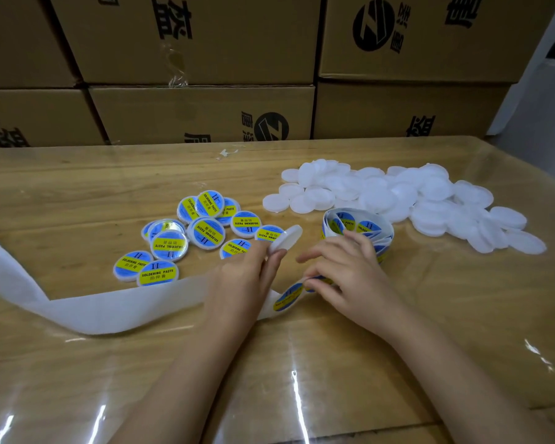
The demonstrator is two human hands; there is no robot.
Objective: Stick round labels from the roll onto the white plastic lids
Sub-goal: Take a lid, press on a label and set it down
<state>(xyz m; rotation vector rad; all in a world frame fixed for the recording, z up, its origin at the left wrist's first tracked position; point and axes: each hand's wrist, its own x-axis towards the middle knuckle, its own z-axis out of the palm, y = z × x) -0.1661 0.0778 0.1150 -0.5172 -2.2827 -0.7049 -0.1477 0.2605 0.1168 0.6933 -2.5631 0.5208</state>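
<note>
Both forearms are reaching forward over the glossy wooden worktop point(302, 363). The left hand point(247, 280) is pinching a white round plastic lid point(287, 238) by its edge, holding it tilted. The right hand point(343, 267), palm down, is pinching a blue-and-yellow round label point(315, 279) on the white backing strip point(109, 310), just beside the coiled label roll point(356, 224). Labelled lids point(189, 235) are lying left of the hands, and a heap of bare white lids point(398, 200) is sitting behind the roll.

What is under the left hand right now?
The white backing strip passes beneath the left hand, which holds a blank lid. A label shows just right of it; the strip's covered stretch cannot be seen.
</note>
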